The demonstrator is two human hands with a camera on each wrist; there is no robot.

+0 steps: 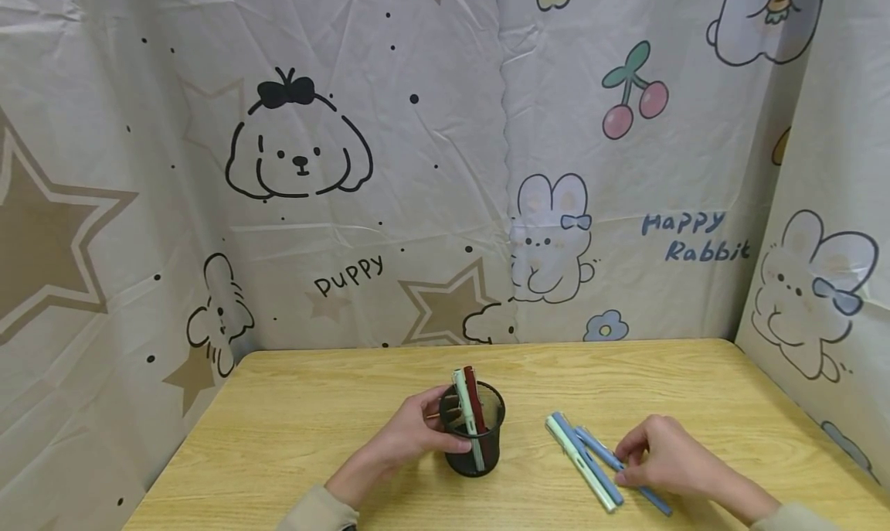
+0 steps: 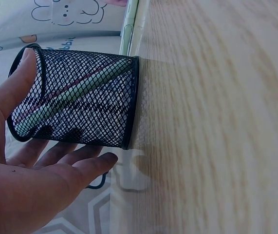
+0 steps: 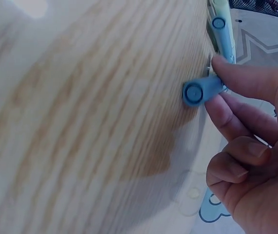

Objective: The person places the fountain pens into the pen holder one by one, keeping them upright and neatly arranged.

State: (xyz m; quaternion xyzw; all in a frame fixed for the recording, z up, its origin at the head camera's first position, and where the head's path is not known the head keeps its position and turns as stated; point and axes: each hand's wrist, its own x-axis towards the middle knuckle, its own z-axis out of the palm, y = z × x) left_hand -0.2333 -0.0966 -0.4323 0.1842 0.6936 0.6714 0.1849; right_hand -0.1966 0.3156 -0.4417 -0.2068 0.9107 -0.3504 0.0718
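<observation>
A black mesh pen holder (image 1: pixel 490 450) stands upright on the table, and my left hand (image 1: pixel 410 433) grips it from the left. In the left wrist view its thumb lies at the rim of the mesh, with the fingers along the opposite side. A pale green pen (image 1: pixel 462 396) and a dark red pen (image 1: pixel 474 398) lean inside the holder. Farther right, my right hand (image 1: pixel 670 455) pinches a blue pen (image 3: pixel 201 91) between thumb and fingers, while its other fingers curl toward the palm. Close beside that pen lie another blue pen (image 1: pixel 592 461) and a pale green pen (image 1: pixel 579 458).
The light wooden table (image 1: pixel 292 415) carries all these things. A pale cloth backdrop (image 1: pixel 445 160) printed with cartoon animals and stars stands behind the table's far edge and along both sides.
</observation>
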